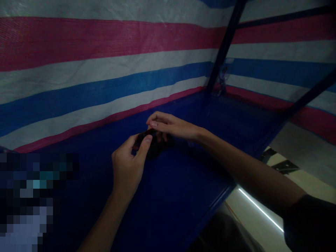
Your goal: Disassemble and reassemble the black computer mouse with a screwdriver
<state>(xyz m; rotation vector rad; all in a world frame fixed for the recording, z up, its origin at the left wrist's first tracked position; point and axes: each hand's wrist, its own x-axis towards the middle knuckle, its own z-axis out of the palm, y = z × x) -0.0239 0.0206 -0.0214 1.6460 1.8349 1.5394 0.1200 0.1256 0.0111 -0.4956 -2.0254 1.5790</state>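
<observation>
A small dark object [144, 135], long and thin as far as it shows, is held just above the blue surface. My left hand [128, 157] is closed on it, thumb along its near side. At its far end is my right hand [172, 126], with thumb and fingers bent together around that end. My fingers cover much of the object, and the dim light hides what kind it is. Beneath the hands, a dark patch [157, 148] lies on the blue surface; whether it is a shadow or a thing, I cannot tell.
The blue shelf or tabletop [168, 196] ends at a right-hand edge, with pale floor [262, 203] below. Red, white and blue striped sheeting [105, 82] hangs behind. Dark posts [225, 45] rise at the back corner, beside a clear plastic bag [223, 78]. The lower left is pixelated.
</observation>
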